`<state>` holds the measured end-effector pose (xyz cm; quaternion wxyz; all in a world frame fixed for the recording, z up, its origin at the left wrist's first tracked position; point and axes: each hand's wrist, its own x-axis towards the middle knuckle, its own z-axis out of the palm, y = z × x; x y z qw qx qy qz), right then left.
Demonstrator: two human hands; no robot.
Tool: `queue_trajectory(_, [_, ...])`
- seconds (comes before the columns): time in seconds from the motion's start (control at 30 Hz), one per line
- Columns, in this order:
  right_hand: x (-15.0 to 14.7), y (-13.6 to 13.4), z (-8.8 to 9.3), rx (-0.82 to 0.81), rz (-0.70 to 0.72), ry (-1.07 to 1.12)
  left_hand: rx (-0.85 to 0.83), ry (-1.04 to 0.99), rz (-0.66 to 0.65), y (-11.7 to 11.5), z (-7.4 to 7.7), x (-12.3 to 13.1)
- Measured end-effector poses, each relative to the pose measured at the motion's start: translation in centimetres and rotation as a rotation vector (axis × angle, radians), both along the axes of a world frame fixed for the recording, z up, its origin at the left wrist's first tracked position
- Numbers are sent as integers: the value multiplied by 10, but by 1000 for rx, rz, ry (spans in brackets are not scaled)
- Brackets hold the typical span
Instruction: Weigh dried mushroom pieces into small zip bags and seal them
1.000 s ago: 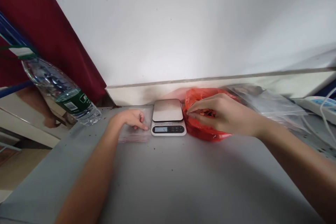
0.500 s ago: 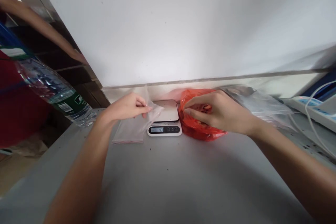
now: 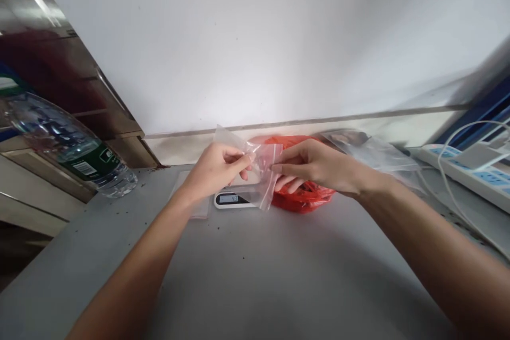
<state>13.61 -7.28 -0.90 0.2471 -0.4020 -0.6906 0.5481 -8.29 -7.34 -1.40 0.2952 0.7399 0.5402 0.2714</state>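
A clear zip-lock bag [image 3: 263, 191] is stretched between my two hands above a small digital kitchen scale [image 3: 236, 200]. My left hand [image 3: 217, 167] pinches it on one side, thumb against fingers. At its zip edge, my right hand [image 3: 314, 166] grips the bag with thumb and fingertips. Part of the scale's pan and its buttons are covered by the bag and hands; the display is lit. Behind my right hand lies an open red plastic bag [image 3: 305, 201], its contents mostly hidden. Flat clear bags [image 3: 198, 210] rest left of the scale, partly under my left forearm.
A large water bottle [image 3: 90, 162] stands at the left edge of the grey table [image 3: 247, 276]. More clear bags [image 3: 382, 154] lie behind my right wrist. A white device with blue keys [image 3: 490, 178] and a cable sits far right. A white wall [image 3: 258, 48] closes off the back.
My right hand has moved left from over the red bag and taken hold of the zip-lock bag's edge. The bag is now spread out across the scale. A person's arm at left is gone from view.
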Motion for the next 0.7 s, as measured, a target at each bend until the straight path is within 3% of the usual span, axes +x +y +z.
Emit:
queue_trajectory(0.1, [5, 4, -1, -44, 37, -33, -42, -12, -73, 0, 1, -1])
queue_trajectory(0.3, [4, 6, -4, 26, -52, 14, -105, 9, -228, -6, 5, 7])
queue_trajectory(0.57, [-1, 4, -4, 61, -89, 113, -98, 113, -207, -10, 3, 5])
queue_trajectory(0.7, [-1, 2, -7, 207, -189, 59, 12, -16, -47, -8, 5, 6])
